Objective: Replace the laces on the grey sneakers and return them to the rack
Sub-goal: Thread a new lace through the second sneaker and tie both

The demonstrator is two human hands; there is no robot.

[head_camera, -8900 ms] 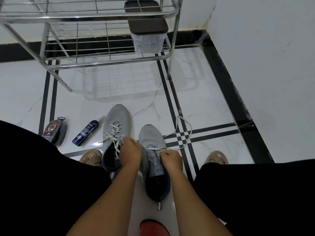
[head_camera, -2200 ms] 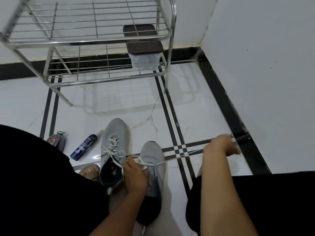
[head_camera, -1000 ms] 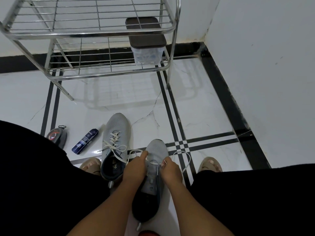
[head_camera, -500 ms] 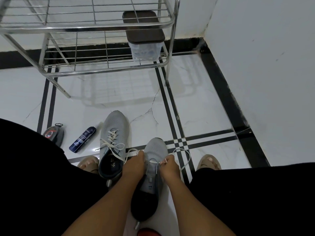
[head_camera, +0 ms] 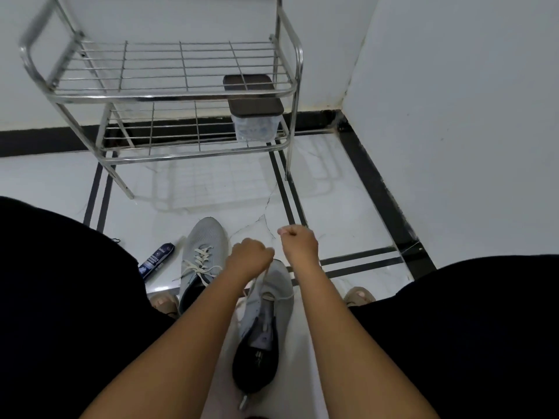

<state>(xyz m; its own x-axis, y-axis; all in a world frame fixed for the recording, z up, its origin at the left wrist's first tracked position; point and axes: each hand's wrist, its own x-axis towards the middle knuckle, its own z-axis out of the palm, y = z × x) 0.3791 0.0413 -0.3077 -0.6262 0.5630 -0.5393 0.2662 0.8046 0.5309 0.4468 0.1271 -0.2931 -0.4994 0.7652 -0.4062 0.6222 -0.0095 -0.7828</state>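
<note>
Lacing step, right-side grey sneaker [head_camera: 269, 300]: left hand [head_camera: 249, 259] and right hand [head_camera: 298, 241] each pinch a white lace [head_camera: 260, 279] end, drawn taut above the eyelets; next likely threading the following pair.

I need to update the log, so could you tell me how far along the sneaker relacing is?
Done: the left sneaker on the floor looks fully laced. In hand: the left hand and right hand pull lace ends up from the right sneaker, laced only near its toe. Left: its remaining eyelets, then both sneakers onto the rack, which holds only a lidded container.
</note>
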